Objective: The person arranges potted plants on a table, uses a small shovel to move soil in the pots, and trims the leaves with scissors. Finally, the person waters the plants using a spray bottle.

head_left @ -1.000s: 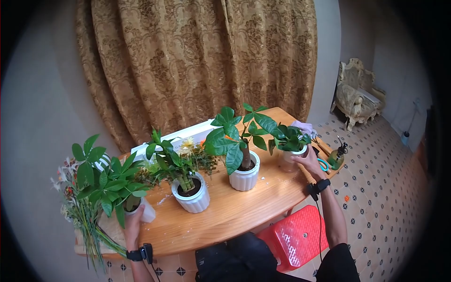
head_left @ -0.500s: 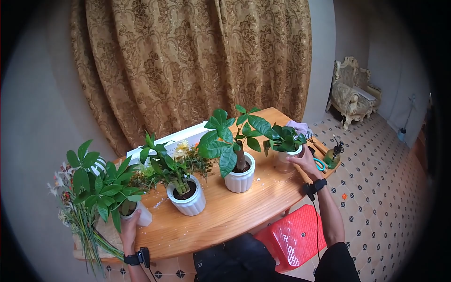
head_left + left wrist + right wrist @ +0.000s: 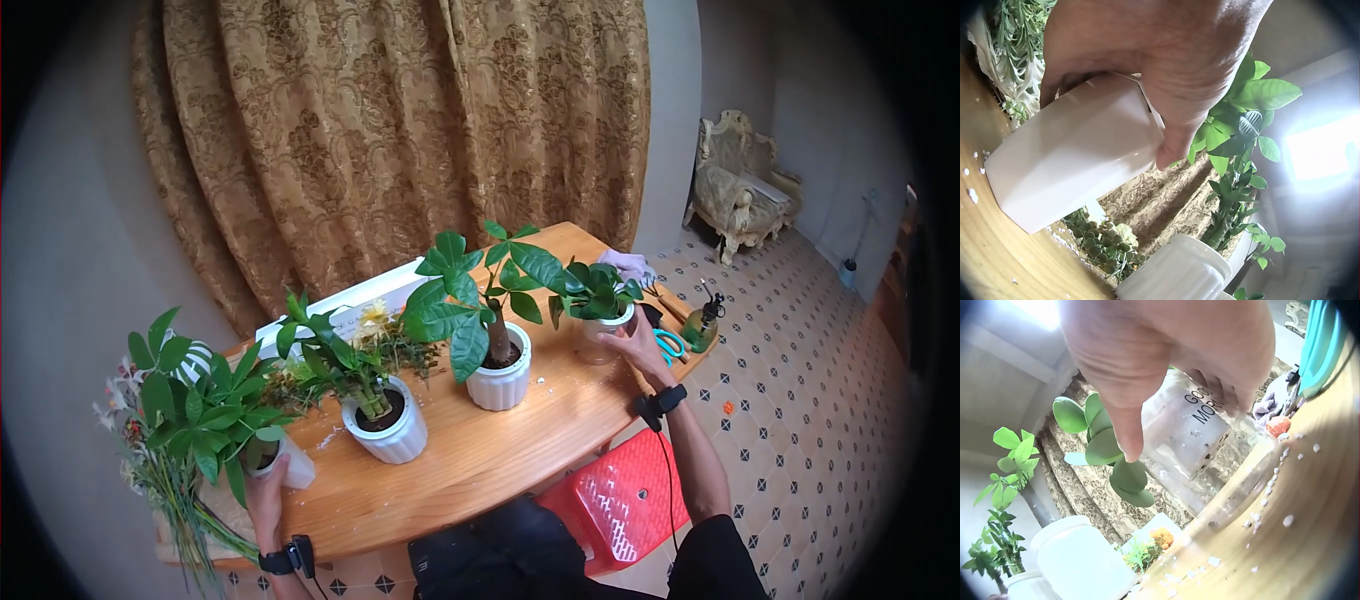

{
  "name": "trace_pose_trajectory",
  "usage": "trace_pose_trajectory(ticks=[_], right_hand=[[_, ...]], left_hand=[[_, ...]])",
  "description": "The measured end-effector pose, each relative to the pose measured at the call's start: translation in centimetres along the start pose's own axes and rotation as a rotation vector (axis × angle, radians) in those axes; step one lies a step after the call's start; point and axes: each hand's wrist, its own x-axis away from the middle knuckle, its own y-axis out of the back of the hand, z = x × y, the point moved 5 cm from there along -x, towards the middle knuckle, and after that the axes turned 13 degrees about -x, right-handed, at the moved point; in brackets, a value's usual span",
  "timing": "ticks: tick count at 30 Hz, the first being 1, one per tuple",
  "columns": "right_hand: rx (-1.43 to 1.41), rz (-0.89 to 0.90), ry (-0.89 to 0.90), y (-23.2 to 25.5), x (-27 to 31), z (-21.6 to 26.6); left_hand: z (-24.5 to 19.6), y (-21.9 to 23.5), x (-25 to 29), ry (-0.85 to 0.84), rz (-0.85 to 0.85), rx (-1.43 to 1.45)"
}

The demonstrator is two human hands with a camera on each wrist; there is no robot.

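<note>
At the table's left end my left hand (image 3: 266,498) grips the rim of a smooth white pot (image 3: 1075,153), with its thumb on the near side. A plant with broad green leaves (image 3: 205,415) grows from that pot. On the right, my right hand (image 3: 642,350) holds the top of a clear outer pot (image 3: 1247,469) around a white inner pot with black lettering (image 3: 1200,406). Its small plant has rounded leaves (image 3: 1104,447). Between the hands stand two ribbed white pots, one with a bamboo-like plant (image 3: 388,435), one with a thick-stemmed plant (image 3: 500,388).
Cut flowers with long stems (image 3: 185,515) lie at the left end. Behind the pots are a white box (image 3: 345,300) and yellow flowers (image 3: 375,318). Turquoise-handled scissors (image 3: 670,345) and a spray bottle (image 3: 702,328) are at the right edge. A red stool (image 3: 625,500) stands below.
The head view has turned slightly to the right, so the whole scene sits further left in it. Both hands keep their hold on the two outer pots, which stay in place on the table.
</note>
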Motion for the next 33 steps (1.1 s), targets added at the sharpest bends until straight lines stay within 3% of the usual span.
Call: trace_pose_trajectory(ticks=[7, 14, 19, 24, 30, 33], right_hand=[[0.079, -0.023, 0.045, -0.9, 0.4, 1.2], [0.277, -0.147, -0.043, -1.5, 1.7, 1.7], [0.283, -0.172, 0.101, -1.9, 2.0, 2.3], [0.239, -0.183, 0.108, -2.5, 2.3, 2.8], [0.081, -0.192, 0.099, -3.7, 2.8, 3.3], [0.081, -0.184, 0.089, -3.0, 2.6, 2.1]], left_hand=[[2.1, 0.3, -0.4, -0.004, -0.047, 0.02], [4.2, 0.4, -1.1, -0.035, -0.036, 0.015], [3.7, 0.4, -0.8, -0.001, -0.022, 0.018], [4.5, 0.4, -0.8, 0.045, -0.018, 0.008], [0.8, 0.5, 0.1, 0.071, -0.061, -0.004], [0.6, 0.1, 0.2, 0.138, 0.073, 0.002]])
